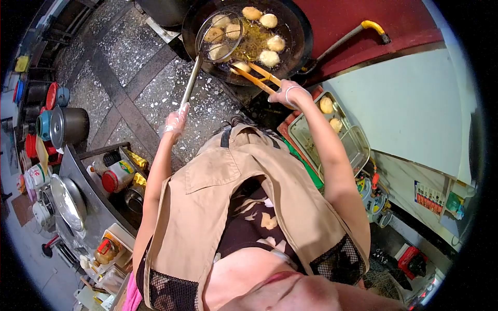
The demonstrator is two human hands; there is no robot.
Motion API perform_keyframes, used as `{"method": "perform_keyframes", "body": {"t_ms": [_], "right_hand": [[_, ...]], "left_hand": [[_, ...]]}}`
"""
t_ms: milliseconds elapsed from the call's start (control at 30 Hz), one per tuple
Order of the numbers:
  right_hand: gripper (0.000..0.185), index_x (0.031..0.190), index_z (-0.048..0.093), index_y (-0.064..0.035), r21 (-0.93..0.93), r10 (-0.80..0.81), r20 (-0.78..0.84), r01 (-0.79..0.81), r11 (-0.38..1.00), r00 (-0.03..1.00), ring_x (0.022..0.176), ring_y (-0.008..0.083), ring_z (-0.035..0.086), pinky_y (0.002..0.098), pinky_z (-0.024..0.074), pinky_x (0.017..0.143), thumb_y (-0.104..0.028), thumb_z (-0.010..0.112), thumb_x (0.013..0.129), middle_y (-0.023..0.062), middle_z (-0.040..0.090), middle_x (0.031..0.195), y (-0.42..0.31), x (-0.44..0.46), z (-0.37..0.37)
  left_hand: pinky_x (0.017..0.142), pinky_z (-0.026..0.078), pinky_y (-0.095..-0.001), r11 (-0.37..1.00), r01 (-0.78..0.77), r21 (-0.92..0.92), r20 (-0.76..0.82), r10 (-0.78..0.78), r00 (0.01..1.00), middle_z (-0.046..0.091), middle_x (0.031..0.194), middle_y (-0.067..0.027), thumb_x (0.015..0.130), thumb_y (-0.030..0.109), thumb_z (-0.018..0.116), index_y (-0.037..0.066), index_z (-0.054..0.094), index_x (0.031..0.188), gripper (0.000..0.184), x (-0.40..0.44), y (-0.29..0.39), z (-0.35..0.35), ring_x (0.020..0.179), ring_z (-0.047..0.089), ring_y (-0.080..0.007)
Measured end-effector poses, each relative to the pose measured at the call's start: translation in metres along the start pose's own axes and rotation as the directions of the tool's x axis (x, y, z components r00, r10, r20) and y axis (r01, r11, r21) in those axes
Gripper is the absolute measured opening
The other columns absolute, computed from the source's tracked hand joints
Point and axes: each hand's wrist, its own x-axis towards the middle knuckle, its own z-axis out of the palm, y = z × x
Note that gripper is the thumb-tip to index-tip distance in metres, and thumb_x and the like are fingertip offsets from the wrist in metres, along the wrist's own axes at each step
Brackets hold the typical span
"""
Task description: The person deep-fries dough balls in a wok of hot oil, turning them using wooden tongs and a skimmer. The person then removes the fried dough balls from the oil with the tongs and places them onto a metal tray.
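A large dark wok [303, 39] holds oil with several pale round dough pieces [268, 58] frying in it. My left hand [176, 122], in a clear glove, is closed round the long metal handle of a wire strainer [193, 85]. The strainer's round mesh lies over the left part of the wok, with several dough pieces at it; whether they are in or under the mesh is hard to tell. My right hand [290, 95], also gloved, grips wooden tongs [262, 78]. Their tips are at a dough piece [240, 67] by the wok's near edge.
Right of my right arm, a metal tray [305, 136] with a wire rack holds two fried pieces [326, 105]. A pipe with a yellow end [358, 32] is beyond the wok. Pots [72, 126], jars and a metal counter [96, 199] stand at left.
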Motion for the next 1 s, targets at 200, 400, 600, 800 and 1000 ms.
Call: {"method": "perform_keyframes", "body": {"t_ms": [200,400,600,800,1000], "right_hand": [[0.062,0.107,0.059,-0.0001,0.011,-0.004,0.039,0.004,1.0,0.999,0.101,0.0293,0.057,0.037,0.0455,0.085,-0.043,0.072,0.064,0.0172,0.057,0.112,0.0,0.002,0.0],[0.064,0.109,0.057,0.0001,-0.003,0.008,0.052,-0.008,1.0,0.999,0.103,0.0292,0.056,0.0371,0.0451,0.086,-0.044,0.071,0.064,0.0171,0.057,0.114,-0.001,0.003,0.0],[0.066,0.111,0.056,0.0004,-0.02,-0.015,0.022,0.015,1.0,1.0,0.104,0.0294,0.054,0.0378,0.0451,0.086,-0.044,0.07,0.065,0.0166,0.055,0.117,0.003,0.008,0.004],[0.063,0.107,0.058,0.0019,-0.007,-0.017,0.024,0.017,1.0,1.0,0.101,0.0294,0.056,0.0372,0.0456,0.084,-0.043,0.071,0.064,0.0179,0.057,0.112,0.001,0.005,0.002],[0.062,0.105,0.059,0.0022,-0.01,-0.005,0.014,0.006,1.0,1.0,0.099,0.03,0.057,0.0368,0.046,0.083,-0.043,0.071,0.064,0.0179,0.058,0.11,-0.001,0.003,0.001]], "left_hand": [[0.075,0.043,-0.0467,0.999,0.008,-0.031,0.009,-0.007,1.0,0.06,0.084,-0.0289,0.077,0.069,0.038,-0.004,0.064,0.086,0.079,0.0,0.002,0.002,0.086,0.058,-0.0432],[0.078,0.042,-0.0473,0.999,-0.021,0.04,-0.027,0.022,0.999,0.059,0.086,-0.03,0.08,0.067,0.031,-0.004,0.064,0.086,0.078,0.003,0.001,0.002,0.09,0.057,-0.0436],[0.081,0.04,-0.0482,1.0,-0.005,-0.001,-0.04,0.005,0.999,0.06,0.086,-0.0289,0.083,0.065,0.024,-0.001,0.065,0.084,0.078,0.008,-0.001,0.006,0.092,0.056,-0.0432],[0.079,0.041,-0.0489,0.998,-0.038,0.042,-0.075,0.041,0.996,0.059,0.087,-0.0283,0.084,0.063,0.027,-0.001,0.064,0.083,0.074,0.001,0.004,0.007,0.09,0.056,-0.0441],[0.071,0.042,-0.0511,0.973,-0.167,0.157,-0.207,0.198,0.958,0.059,0.083,-0.0289,0.088,0.053,0.034,0.0,0.057,0.085,0.058,-0.009,0.005,0.016,0.083,0.056,-0.0458]]}}
